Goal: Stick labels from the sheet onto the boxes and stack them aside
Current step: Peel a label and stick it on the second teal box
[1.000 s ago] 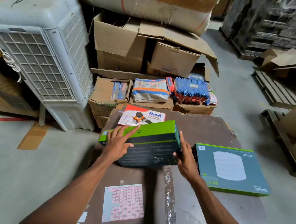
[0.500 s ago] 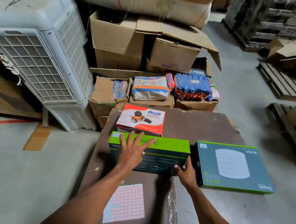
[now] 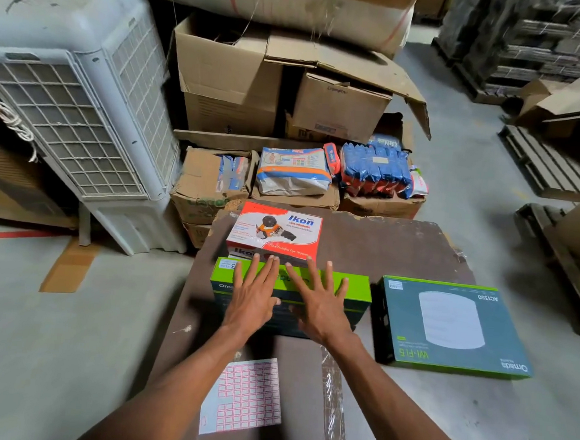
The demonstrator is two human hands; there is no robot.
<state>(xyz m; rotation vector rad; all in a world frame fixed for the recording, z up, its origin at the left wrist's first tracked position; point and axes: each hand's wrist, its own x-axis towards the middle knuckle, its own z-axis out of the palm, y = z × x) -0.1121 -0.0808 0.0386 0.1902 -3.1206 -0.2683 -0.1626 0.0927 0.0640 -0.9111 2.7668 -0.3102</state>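
A green and black box point(image 3: 355, 291) lies flat on the brown table point(image 3: 383, 247). My left hand point(image 3: 254, 293) and my right hand point(image 3: 317, 304) both rest on its top with fingers spread and straight. Just behind it sits a red and white Ikon box point(image 3: 275, 232), stacked on another like it. To the right lies a flat grey-green Wi-Fi box point(image 3: 446, 325) with a small white label at its far left corner. The pink label sheet point(image 3: 242, 393) lies on the table near me, between my forearms.
A white air cooler point(image 3: 73, 101) stands left of the table. Cardboard cartons point(image 3: 230, 78) and packets point(image 3: 293, 170) are piled behind it. Wooden pallets point(image 3: 553, 166) lie on the concrete floor to the right.
The green box went from tilted in both hands to flat on the table behind the sheet. My right hand left its right end and now lies on its top beside the left.
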